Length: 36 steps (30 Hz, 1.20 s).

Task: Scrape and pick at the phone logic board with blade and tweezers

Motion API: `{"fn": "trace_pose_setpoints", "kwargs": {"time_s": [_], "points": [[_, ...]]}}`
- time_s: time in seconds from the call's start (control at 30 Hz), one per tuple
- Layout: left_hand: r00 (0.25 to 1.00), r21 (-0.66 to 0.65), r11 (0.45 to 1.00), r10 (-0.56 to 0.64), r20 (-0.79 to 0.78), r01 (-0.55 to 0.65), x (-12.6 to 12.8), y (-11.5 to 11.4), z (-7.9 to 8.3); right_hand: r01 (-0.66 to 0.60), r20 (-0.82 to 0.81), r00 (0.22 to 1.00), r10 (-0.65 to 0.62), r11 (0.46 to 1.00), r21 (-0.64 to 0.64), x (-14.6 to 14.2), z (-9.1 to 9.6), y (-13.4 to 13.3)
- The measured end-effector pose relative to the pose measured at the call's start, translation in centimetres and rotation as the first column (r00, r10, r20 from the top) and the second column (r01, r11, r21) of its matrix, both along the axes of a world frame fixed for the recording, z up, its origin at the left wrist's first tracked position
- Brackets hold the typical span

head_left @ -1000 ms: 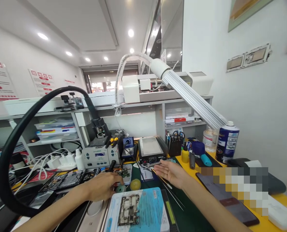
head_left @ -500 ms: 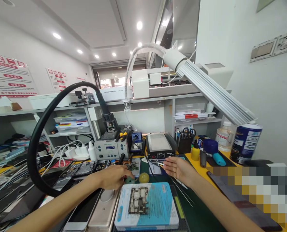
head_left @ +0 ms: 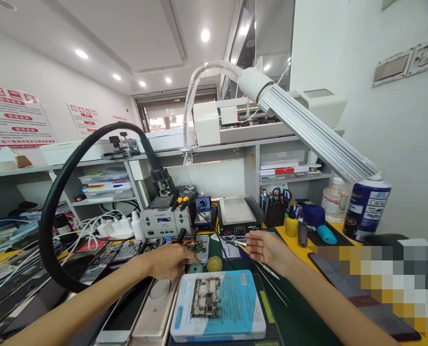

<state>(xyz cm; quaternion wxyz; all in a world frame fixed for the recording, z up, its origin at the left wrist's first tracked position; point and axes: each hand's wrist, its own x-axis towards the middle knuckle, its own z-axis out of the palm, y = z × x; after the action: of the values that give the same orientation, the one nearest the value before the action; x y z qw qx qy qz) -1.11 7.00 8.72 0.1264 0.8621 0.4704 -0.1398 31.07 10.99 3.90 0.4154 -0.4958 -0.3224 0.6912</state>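
Note:
My left hand is closed, fingers curled down beside a green round piece. A short black handle sticks up just behind its knuckles; what the fingers hold is hidden. My right hand is open, palm facing left and fingers stretched out, close to a thin pale-tipped tool. Between and below both hands, a phone logic board lies on a blue and white box. A yellow round container stands behind the box, and another circuit board lies beyond my left hand.
Phones lie left of the box. A rework station with a thick black hose stands behind, beside a heating plate. Thin metal tools lie at right. Bottles and a spray can line the right side.
The view has shifted slightly. My left hand's fingers have moved a little near the green round piece. My right hand keeps nearly the same place and pose.

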Motion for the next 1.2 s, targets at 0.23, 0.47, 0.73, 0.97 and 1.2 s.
{"fn": "trace_pose_setpoints", "kwargs": {"time_s": [0.23, 0.47, 0.73, 0.97, 1.2], "points": [[0.995, 0.021, 0.998, 0.052, -0.086, -0.051, 0.4, -0.5, 0.5, -0.035, 0.024, 0.999, 0.034, 0.999, 0.041, -0.4, 0.4, -0.5], [0.997, -0.005, 0.999, -0.048, -0.063, 0.048, 1.2, -0.5, 1.0, -0.062, 0.050, 0.997, 0.059, 0.995, 0.074, -0.4, 0.5, -1.0], [0.996, 0.053, 0.997, 0.062, -0.064, -0.059, 0.6, -0.4, 0.2, -0.079, 0.072, 0.995, 0.072, 0.992, 0.100, -0.3, 1.0, -1.2], [0.986, 0.253, 0.953, 0.158, 0.045, -0.165, -0.8, -0.1, 1.5, -0.090, 0.075, 0.994, 0.082, 0.989, 0.114, -0.5, 1.1, -1.4], [0.962, 0.470, 0.845, 0.173, 0.210, -0.255, -3.3, 0.3, 6.0, -0.099, 0.099, 0.991, 0.086, 0.986, 0.131, -0.4, 1.1, -1.4]]}}
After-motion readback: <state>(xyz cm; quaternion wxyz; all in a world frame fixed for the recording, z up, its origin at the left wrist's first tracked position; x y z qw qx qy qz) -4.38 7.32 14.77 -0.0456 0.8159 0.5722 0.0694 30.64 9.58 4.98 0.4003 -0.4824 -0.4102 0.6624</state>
